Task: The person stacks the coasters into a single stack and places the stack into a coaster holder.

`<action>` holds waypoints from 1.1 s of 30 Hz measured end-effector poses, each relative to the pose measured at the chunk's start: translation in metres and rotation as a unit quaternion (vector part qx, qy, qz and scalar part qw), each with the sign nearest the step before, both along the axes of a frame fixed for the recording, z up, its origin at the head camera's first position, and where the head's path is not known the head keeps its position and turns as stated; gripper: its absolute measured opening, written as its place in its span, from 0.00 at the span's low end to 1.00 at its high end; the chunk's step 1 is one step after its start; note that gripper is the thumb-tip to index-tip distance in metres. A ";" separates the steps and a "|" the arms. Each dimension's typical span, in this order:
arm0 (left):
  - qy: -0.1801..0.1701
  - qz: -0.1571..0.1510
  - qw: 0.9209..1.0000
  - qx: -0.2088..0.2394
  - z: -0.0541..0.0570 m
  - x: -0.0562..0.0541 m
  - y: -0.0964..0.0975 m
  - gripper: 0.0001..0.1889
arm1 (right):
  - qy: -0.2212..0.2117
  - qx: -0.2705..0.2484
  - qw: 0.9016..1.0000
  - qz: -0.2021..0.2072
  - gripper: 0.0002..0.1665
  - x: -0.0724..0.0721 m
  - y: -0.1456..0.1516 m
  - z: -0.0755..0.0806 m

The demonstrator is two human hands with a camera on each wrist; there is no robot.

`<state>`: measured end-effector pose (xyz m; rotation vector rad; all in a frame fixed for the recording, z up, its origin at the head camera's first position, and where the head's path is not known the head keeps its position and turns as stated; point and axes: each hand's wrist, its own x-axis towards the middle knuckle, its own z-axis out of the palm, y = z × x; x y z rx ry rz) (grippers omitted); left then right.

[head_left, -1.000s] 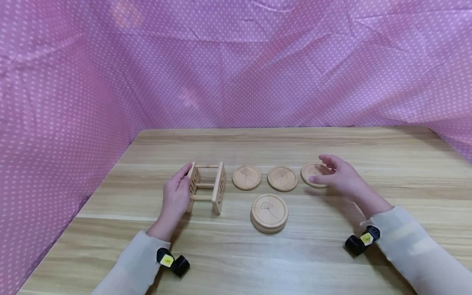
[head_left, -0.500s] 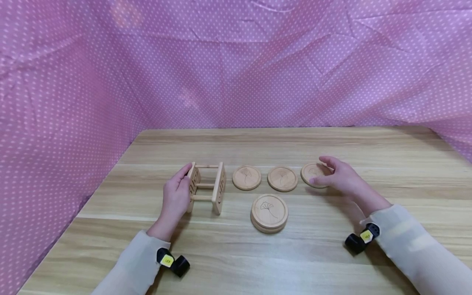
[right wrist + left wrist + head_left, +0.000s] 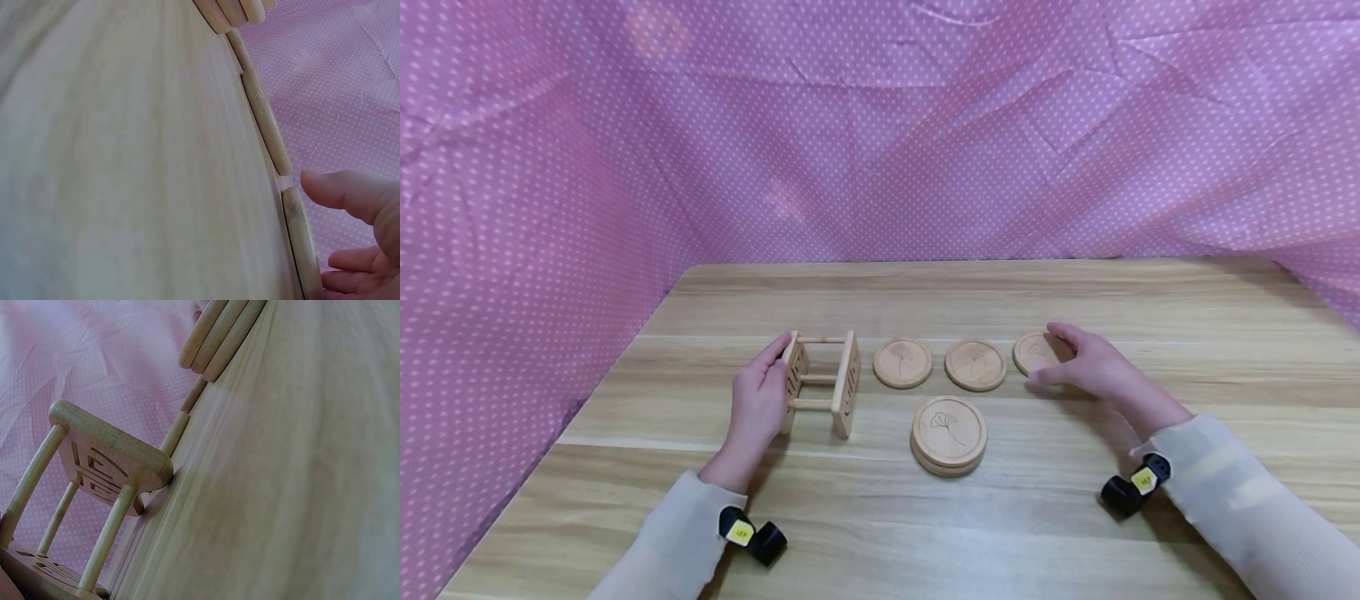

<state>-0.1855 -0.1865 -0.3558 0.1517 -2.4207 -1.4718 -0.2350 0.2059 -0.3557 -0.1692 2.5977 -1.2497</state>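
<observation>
On the left, my left hand holds the near-left panel of a wooden coaster holder, which has two slotted side panels joined by round rods. In the left wrist view, the holder stands on the table, with only a sliver of the hand at the lower left edge. My right hand hovers over the rightmost round wooden coaster, thumb and fingers spread across its right part. In the right wrist view, the thumb sits above that coaster, with a gap between them.
Two more coasters, a left one and a middle one, lie flat in the same row. In front of them is a coaster stack, its top engraved with a ginkgo leaf. Pink dotted cloth hangs behind the wooden table.
My right hand has dropped slightly toward the rightmost coaster, and its thumb has moved toward the coaster's near edge. The left hand and the holder have stayed in place.
</observation>
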 end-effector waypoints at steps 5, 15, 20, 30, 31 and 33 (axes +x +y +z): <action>0.001 0.001 1.000 -0.002 -0.001 0.000 0.000 0.21 | -0.001 0.004 1.000 0.008 0.62 0.000 -0.001 0.000; 0.003 0.001 1.000 0.001 -0.001 0.000 0.000 0.22 | -0.012 0.009 1.000 0.009 0.60 -0.002 -0.002 0.000; 0.005 0.001 1.000 0.000 0.000 0.000 0.000 0.22 | -0.011 0.019 1.000 0.009 0.59 -0.002 -0.003 0.000; 0.014 0.001 1.000 -0.005 -0.001 0.001 0.000 0.22 | -0.004 0.018 1.000 0.005 0.57 -0.002 -0.002 -0.002; 0.016 0.001 1.000 -0.006 -0.001 0.000 0.000 0.21 | -0.004 0.018 1.000 0.004 0.57 -0.002 -0.001 -0.002; 0.019 0.001 1.000 -0.007 -0.001 0.000 0.000 0.21 | -0.003 0.021 1.000 0.003 0.57 -0.002 -0.001 -0.002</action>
